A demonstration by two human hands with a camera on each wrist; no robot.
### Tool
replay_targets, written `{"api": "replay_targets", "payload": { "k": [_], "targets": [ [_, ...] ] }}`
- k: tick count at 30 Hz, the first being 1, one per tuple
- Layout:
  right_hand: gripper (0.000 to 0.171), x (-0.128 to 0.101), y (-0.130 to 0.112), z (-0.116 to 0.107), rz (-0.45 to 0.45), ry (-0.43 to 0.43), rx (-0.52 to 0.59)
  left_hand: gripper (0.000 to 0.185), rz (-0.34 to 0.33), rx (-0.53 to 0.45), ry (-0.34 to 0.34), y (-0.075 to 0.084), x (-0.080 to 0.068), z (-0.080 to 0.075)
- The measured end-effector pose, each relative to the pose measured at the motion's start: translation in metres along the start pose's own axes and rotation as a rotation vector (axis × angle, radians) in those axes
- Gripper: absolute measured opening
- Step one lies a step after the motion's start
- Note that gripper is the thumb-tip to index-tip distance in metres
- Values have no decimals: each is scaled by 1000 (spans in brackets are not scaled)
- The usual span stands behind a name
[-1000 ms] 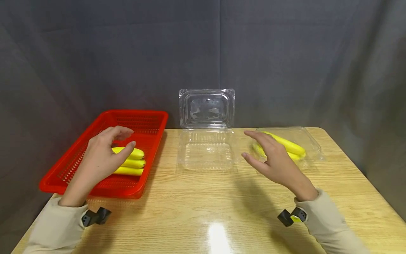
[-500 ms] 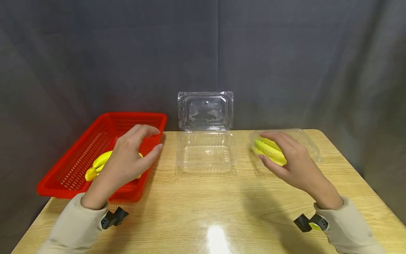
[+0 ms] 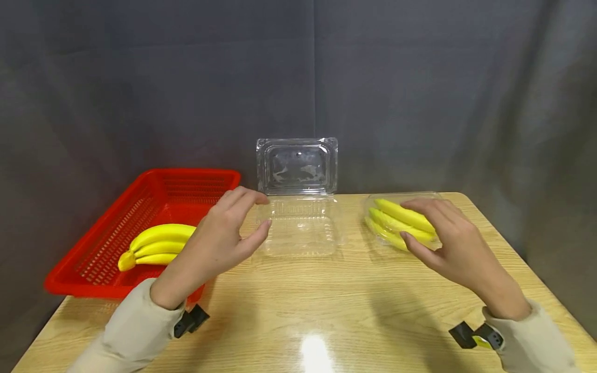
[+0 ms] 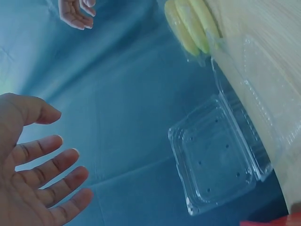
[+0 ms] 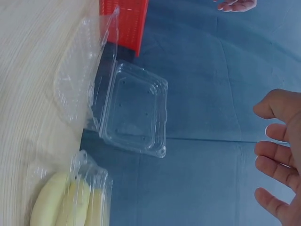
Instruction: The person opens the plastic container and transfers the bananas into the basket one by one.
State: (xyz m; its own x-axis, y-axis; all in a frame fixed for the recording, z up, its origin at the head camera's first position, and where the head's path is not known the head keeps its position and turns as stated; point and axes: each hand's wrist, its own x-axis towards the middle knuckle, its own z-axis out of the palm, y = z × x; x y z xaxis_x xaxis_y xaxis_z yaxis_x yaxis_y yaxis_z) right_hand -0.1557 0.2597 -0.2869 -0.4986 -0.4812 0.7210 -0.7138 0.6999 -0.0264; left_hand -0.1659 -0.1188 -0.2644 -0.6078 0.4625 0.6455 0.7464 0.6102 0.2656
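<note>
One bunch of bananas (image 3: 402, 223) already lay inside a shut clear box (image 3: 438, 197) at the right of the worktop (image 3: 326, 305). The right hand (image 3: 450, 241) rested on that box, its grip loose, fingers spread over the lid and closed round nothing. A second bunch (image 3: 156, 244) lay in the red basket (image 3: 116, 228), apparently not yet packed. The left hand (image 3: 224, 235) hovered with an open, empty grip just beside the open empty box (image 3: 298, 228) in the middle, lid upright.
</note>
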Motion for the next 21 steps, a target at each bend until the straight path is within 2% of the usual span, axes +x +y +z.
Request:
{"api": "replay_targets", "payload": {
  "k": [5,9,21],
  "targets": [
    [52,-5,4,-4,-43,75,-34,30,54,24,8,7,6,10],
    [53,-10,8,-10,-34,102,-61,29,100,40,17,10,11,20],
    [53,-25,17,-22,19,80,-165,25,156,20,24,18,17,48]
  ]
}}
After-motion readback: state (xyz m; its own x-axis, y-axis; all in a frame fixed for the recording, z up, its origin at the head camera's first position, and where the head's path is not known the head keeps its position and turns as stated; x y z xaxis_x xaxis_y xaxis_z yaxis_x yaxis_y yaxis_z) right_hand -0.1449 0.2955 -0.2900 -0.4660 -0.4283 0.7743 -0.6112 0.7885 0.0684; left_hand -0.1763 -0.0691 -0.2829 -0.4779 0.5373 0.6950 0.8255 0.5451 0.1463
